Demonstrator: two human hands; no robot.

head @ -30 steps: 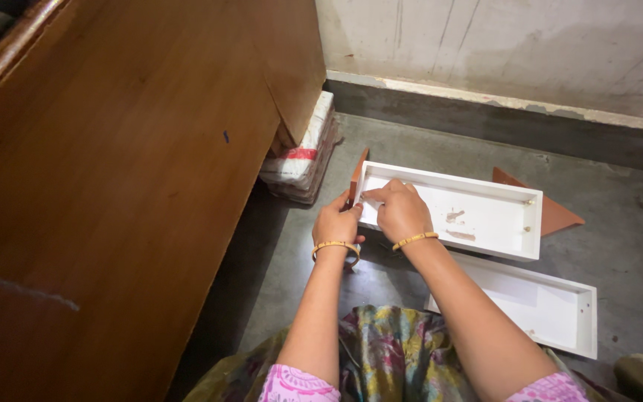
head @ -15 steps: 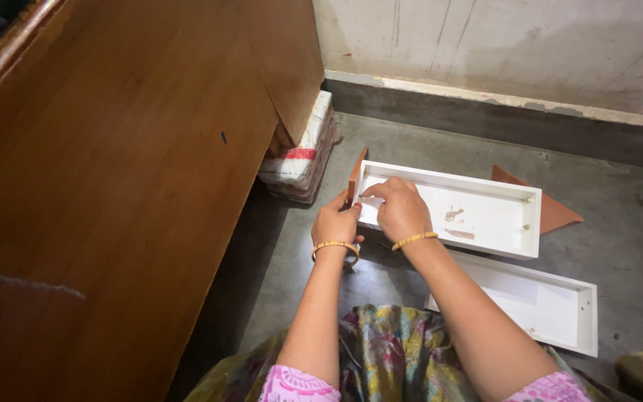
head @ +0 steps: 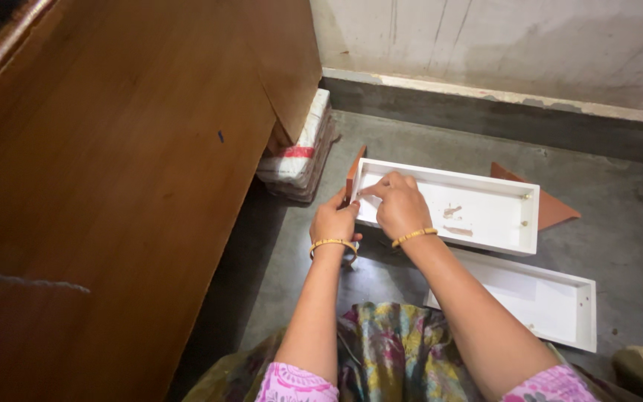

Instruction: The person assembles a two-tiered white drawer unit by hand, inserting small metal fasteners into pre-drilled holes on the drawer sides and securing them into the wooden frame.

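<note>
Both hands, left hand point(head: 334, 221) and right hand point(head: 398, 206), grasp the smooth white rectangular tray point(head: 485, 216)

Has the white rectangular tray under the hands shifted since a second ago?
No. The white rectangular tray lies in the same spot against the brown triangular piece beside it and the second white tray; both hands rest at its left end as before.

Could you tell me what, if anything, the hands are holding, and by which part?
Both hands grip the shallow white rectangular wooden tray at its left end: left hand outside the end wall, right hand over the corner inside.
</note>
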